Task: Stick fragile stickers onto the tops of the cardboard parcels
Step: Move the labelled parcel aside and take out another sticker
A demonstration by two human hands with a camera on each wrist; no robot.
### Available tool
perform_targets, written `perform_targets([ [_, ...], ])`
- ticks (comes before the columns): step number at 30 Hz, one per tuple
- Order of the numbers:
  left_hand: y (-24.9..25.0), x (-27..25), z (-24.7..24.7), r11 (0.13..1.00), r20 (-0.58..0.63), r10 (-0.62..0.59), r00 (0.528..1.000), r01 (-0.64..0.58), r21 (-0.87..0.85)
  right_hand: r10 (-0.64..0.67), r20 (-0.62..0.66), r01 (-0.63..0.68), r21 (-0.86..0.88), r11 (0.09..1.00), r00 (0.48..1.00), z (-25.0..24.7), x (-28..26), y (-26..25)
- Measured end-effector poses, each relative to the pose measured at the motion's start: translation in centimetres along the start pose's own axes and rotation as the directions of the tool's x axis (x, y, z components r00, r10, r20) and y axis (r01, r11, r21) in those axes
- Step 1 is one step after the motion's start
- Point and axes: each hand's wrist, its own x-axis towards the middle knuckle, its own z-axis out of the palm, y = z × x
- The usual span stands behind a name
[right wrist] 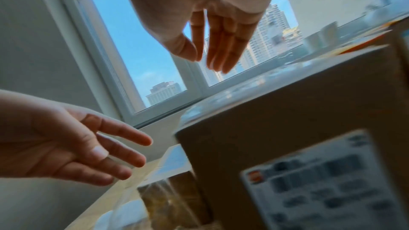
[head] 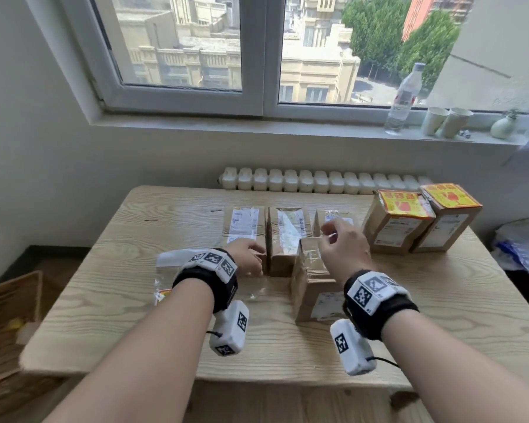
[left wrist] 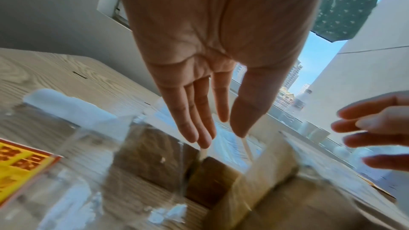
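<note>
Three brown cardboard parcels [head: 287,236] stand in a row mid-table, their tops bearing only tape and labels. A fourth parcel [head: 313,282] [right wrist: 287,128] stands nearer me. Two parcels [head: 422,221] at the right carry yellow-and-red fragile stickers [head: 402,204] on top. A clear bag with fragile stickers [head: 168,270] [left wrist: 22,163] lies to the left. My left hand [head: 255,257] [left wrist: 221,137] hovers by the front of the leftmost parcel, fingers straight, holding nothing. My right hand [head: 326,233] [right wrist: 204,60] hangs above the near parcel's top, fingers straight and empty.
The wooden table [head: 135,300] stands under a window. On the sill are a water bottle [head: 405,99], two paper cups [head: 446,120] and a small vase [head: 503,126]. A radiator [head: 318,180] runs behind the table. A cardboard box [head: 9,325] sits on the floor left, bags [head: 519,248] right.
</note>
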Motion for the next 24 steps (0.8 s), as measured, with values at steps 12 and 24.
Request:
perform_targets([
  [12,-13.2,0.5,-8.1,0.987,-0.344,-0.143,0.928,0.107,-0.122,-0.013,0.438,0.061,-0.095,0.994,0.899,13.3,-2.2,-6.6],
  [24,-20.4,3.9,-8.8,0.930,-0.288,-0.367,0.885,0.360,-0.078,0.250,0.653,-0.320,-0.012,0.947,0.715,22.5,0.4,-2.5],
])
